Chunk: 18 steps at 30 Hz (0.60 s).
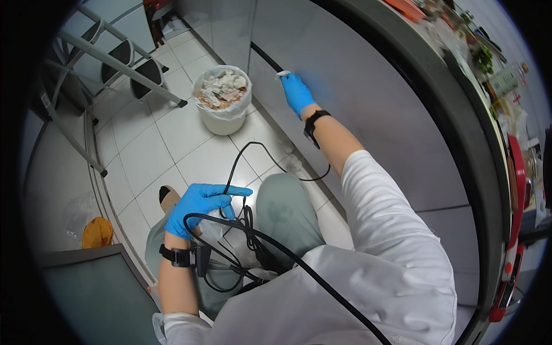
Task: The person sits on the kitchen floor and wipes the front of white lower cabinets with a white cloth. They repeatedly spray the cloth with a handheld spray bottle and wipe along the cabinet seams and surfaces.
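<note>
My right hand (297, 92), in a blue glove, reaches forward to the grey cabinet front (345, 103) and grips a small white cloth or tissue (282, 74) at the lower end of a dark strip (266, 57) on the cabinet. My left hand (200, 207), gloved in blue as well, is over my lap with its fingers spread around a thin black cable (235, 170). Something whitish and crumpled (212, 226) shows under the left palm. Bundled black cables (249, 228) hang beside that hand, and a loop runs out over the floor towards the cabinet.
A white bin (222, 123) with a liner, full of waste, stands before the cabinet. A folding step ladder (116, 64) is at the upper left. An orange bag (97, 233) lies at the left. Along the right, a counter edge (457, 86) carries a bottle (506, 82) and red-handled items.
</note>
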Tool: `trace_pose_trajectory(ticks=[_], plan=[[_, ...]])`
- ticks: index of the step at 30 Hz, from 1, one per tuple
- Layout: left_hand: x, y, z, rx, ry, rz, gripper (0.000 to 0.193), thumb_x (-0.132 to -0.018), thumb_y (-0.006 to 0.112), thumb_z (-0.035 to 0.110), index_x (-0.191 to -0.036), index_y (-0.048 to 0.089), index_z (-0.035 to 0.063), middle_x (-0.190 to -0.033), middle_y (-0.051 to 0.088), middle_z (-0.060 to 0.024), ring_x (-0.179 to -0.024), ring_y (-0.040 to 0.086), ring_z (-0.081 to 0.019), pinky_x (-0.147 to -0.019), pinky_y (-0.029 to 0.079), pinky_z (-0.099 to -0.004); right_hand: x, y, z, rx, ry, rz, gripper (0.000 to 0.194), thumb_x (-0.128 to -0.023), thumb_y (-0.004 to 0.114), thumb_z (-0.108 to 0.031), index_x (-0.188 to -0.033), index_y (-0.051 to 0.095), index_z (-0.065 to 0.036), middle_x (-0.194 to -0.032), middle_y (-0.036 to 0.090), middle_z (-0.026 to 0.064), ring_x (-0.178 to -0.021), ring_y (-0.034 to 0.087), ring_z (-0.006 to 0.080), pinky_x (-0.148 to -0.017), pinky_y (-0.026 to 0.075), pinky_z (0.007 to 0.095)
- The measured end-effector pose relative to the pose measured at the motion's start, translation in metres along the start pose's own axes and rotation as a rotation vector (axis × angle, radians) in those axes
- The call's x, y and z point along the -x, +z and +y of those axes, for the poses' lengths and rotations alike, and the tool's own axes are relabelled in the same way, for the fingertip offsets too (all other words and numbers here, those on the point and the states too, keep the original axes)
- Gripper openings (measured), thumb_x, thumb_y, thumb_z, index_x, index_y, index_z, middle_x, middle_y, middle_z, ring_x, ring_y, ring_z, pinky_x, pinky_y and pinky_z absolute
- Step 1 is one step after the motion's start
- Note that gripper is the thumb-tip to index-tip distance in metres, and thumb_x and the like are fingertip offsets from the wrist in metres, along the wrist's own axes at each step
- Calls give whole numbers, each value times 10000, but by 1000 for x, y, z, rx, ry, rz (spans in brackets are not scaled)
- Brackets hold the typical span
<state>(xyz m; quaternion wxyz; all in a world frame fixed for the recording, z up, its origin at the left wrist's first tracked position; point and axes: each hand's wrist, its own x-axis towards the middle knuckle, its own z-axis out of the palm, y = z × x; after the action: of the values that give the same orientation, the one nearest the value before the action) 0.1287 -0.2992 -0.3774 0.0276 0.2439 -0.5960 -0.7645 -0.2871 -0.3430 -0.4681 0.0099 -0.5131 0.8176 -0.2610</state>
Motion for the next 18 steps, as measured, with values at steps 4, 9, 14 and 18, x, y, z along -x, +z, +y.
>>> trace_pose_trajectory(ticks=[4, 9, 14, 18], plan=[[0, -6, 3, 57, 38, 129, 358, -832, 586, 47, -1159, 644, -85, -702, 680, -103, -610, 645, -155, -608, 529, -244, -58, 26, -4, 156, -160, -346, 325, -896, 595, -119, -1214, 633, -62, -1194, 629, 209, -1091, 598, 329, -923, 478, 397], [-5, -9, 8, 66, 30, 81, 335, -914, 581, 95, -1215, 629, -44, -737, 667, -63, -662, 622, -99, -637, 505, -220, -7, 3, -28, -820, 216, -663, 397, -872, 630, -74, -1261, 601, 2, -1179, 651, 129, -1083, 602, 189, -959, 487, 312], [-15, -4, -2, 44, 52, 132, 337, -924, 575, 120, -1208, 626, -56, -703, 657, -66, -592, 608, -98, -577, 486, -199, 62, -38, -24, -1383, 242, -723, 337, -947, 526, -61, -1255, 571, 68, -1154, 651, 134, -1031, 622, 143, -928, 503, 227], [-19, -5, -15, 68, 53, 166, 379, -936, 580, 143, -1287, 586, -1, -693, 646, -48, -597, 614, -97, -577, 492, -207, 91, -58, -17, -1373, 372, -676, 335, -974, 465, -70, -1266, 545, 75, -1200, 621, 144, -1019, 641, 143, -854, 551, 191]])
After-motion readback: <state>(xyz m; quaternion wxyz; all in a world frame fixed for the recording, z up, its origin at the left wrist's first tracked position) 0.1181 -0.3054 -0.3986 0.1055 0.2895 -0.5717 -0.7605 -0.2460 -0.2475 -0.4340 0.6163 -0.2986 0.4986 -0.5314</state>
